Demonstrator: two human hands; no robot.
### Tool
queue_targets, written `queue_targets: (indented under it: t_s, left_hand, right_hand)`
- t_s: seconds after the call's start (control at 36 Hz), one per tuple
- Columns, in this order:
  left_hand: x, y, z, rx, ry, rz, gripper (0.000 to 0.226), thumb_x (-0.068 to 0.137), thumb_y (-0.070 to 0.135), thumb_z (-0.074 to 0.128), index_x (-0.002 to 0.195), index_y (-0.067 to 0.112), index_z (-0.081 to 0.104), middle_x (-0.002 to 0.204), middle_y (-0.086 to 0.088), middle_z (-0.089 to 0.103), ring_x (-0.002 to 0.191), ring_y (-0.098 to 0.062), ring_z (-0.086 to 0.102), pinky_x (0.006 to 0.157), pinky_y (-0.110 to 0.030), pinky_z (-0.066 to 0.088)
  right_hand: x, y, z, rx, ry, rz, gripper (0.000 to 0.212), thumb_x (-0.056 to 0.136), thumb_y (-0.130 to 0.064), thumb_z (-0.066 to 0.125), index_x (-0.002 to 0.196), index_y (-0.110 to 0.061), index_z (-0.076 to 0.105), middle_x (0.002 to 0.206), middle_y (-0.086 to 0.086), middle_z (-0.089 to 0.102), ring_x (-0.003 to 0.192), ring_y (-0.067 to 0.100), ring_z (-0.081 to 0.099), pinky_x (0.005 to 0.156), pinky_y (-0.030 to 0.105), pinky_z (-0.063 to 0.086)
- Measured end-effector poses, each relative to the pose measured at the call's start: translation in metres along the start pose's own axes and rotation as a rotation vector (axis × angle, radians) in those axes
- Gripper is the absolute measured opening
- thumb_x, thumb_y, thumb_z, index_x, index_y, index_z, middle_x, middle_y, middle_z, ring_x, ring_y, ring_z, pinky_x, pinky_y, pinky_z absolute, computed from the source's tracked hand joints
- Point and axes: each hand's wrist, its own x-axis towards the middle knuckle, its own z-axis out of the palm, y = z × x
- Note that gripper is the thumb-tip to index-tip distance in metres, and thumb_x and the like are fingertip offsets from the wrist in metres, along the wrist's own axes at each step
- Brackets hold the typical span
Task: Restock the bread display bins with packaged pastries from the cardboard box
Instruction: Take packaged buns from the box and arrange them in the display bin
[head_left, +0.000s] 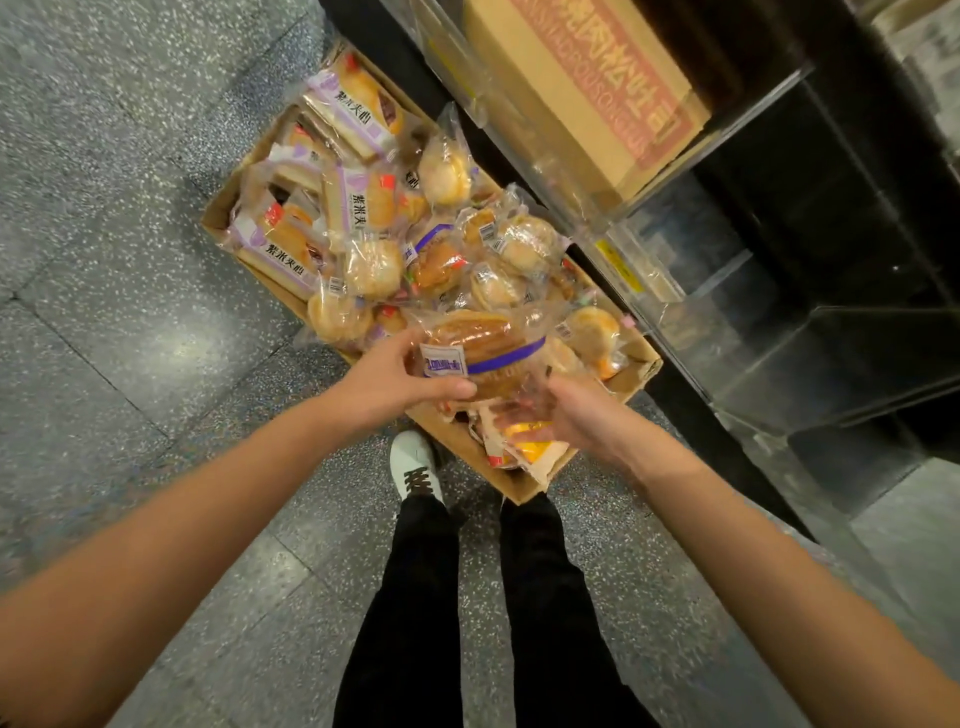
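Observation:
An open cardboard box (524, 483) lies on the floor, full of packaged pastries: purple-labelled sandwich slices (353, 111) at its far end, round buns (524, 244) in the middle. My left hand (389, 384) grips a clear pack with a brown pastry and a purple band (478, 345), held above the box's near end. My right hand (576, 415) is under that pack's right side, fingers curled among clear wrapping beside a yellow-orange pack (530, 447); what it grasps is blurred. Clear acrylic display bins (779, 353) stand to the right.
A closed printed cardboard carton (587, 88) sits in the upper clear bin. The black display base (691, 410) runs along the box's right side. My legs and a white shoe (415, 462) stand right before the box on grey speckled floor (130, 312).

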Motion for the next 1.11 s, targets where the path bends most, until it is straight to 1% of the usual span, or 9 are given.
queue_targets:
  t_s: [0.06, 0.17, 0.39, 0.5, 0.64, 0.72, 0.89, 1.03, 1.11]
  left_hand:
    - [0.005, -0.003, -0.001, 0.013, 0.049, -0.009, 0.039, 0.071, 0.02, 0.077, 0.103, 0.028, 0.055, 0.099, 0.01, 0.066, 0.084, 0.001, 0.065, 0.076, -0.014, 0.051]
    - [0.012, -0.012, -0.008, 0.016, 0.165, -0.052, 0.041, 0.064, 0.034, 0.077, 0.097, 0.03, 0.054, 0.099, 0.009, 0.064, 0.09, -0.005, 0.061, 0.081, -0.022, 0.048]
    - [0.026, -0.033, -0.018, 0.076, 0.259, -0.129, 0.072, 0.062, 0.042, 0.079, 0.124, 0.016, 0.055, 0.109, 0.001, 0.068, 0.097, -0.017, 0.068, 0.091, -0.045, 0.054]
    - [0.035, -0.038, -0.018, 0.158, 0.294, -0.183, 0.056, 0.072, 0.026, 0.08, 0.121, 0.013, 0.057, 0.105, 0.0, 0.069, 0.093, -0.016, 0.067, 0.092, -0.044, 0.052]
    - [0.032, -0.024, -0.011, 0.199, 0.285, -0.211, 0.075, 0.054, 0.045, 0.081, 0.118, 0.013, 0.059, 0.107, -0.001, 0.069, 0.093, -0.02, 0.068, 0.093, -0.048, 0.051]
    - [0.027, -0.011, -0.005, 0.188, 0.298, -0.185, 0.087, 0.048, 0.05, 0.077, 0.121, 0.011, 0.051, 0.111, -0.001, 0.064, 0.094, -0.022, 0.066, 0.089, -0.044, 0.053]
    - [0.007, 0.023, 0.011, 0.135, 0.286, -0.1, 0.062, 0.067, 0.03, 0.079, 0.117, 0.014, 0.047, 0.095, 0.005, 0.064, 0.067, 0.002, 0.062, 0.052, -0.01, 0.047]
    - [-0.03, 0.08, 0.02, 0.143, 0.311, -0.038, 0.081, 0.068, 0.039, 0.081, 0.136, 0.012, 0.045, 0.1, 0.004, 0.062, 0.078, -0.009, 0.062, 0.075, -0.028, 0.053]
    - [-0.058, 0.126, 0.024, 0.128, 0.216, -0.001, 0.063, 0.067, 0.034, 0.085, 0.12, 0.017, 0.056, 0.103, -0.004, 0.066, 0.086, -0.019, 0.069, 0.07, -0.035, 0.06]
  right_hand:
    - [0.016, -0.003, -0.016, -0.2, 0.3, -0.057, 0.032, 0.101, -0.023, 0.044, 0.125, -0.005, 0.054, 0.125, 0.011, 0.06, 0.094, 0.015, 0.062, 0.073, 0.02, 0.053]
    - [0.051, 0.002, -0.061, -0.541, 0.722, -0.113, 0.042, 0.092, -0.035, 0.06, 0.127, -0.014, 0.054, 0.126, 0.005, 0.057, 0.108, 0.027, 0.06, 0.089, 0.042, 0.051]
    - [0.087, 0.01, -0.098, -0.808, 0.721, -0.013, 0.08, 0.084, -0.043, 0.069, 0.145, -0.006, 0.032, 0.146, 0.017, 0.039, 0.134, 0.036, 0.036, 0.106, 0.047, 0.036]
    - [0.091, 0.022, -0.098, -0.928, 0.749, 0.007, 0.067, 0.084, -0.052, 0.065, 0.133, -0.01, 0.046, 0.136, 0.018, 0.042, 0.128, 0.035, 0.038, 0.098, 0.042, 0.039]
    - [0.085, 0.033, -0.097, -0.867, 0.874, -0.063, 0.044, 0.078, -0.041, 0.076, 0.11, -0.015, 0.058, 0.126, 0.011, 0.043, 0.121, 0.028, 0.037, 0.098, 0.037, 0.035]
    - [0.071, 0.037, -0.097, -0.827, 0.889, -0.126, 0.036, 0.08, -0.034, 0.075, 0.106, -0.016, 0.058, 0.127, 0.009, 0.049, 0.123, 0.027, 0.038, 0.1, 0.038, 0.031]
    - [0.011, 0.045, -0.094, -0.862, 0.868, -0.315, 0.026, 0.081, -0.019, 0.072, 0.103, -0.021, 0.059, 0.114, -0.003, 0.058, 0.116, 0.021, 0.044, 0.097, 0.038, 0.034]
    - [-0.085, 0.018, -0.085, -0.822, 0.859, -0.613, 0.03, 0.071, -0.02, 0.069, 0.1, -0.023, 0.064, 0.102, -0.006, 0.064, 0.103, 0.028, 0.055, 0.089, 0.049, 0.043]
    - [-0.152, -0.006, -0.08, -0.914, 0.941, -0.787, 0.032, 0.062, -0.02, 0.073, 0.093, -0.015, 0.065, 0.105, 0.003, 0.067, 0.098, 0.03, 0.057, 0.084, 0.04, 0.041]
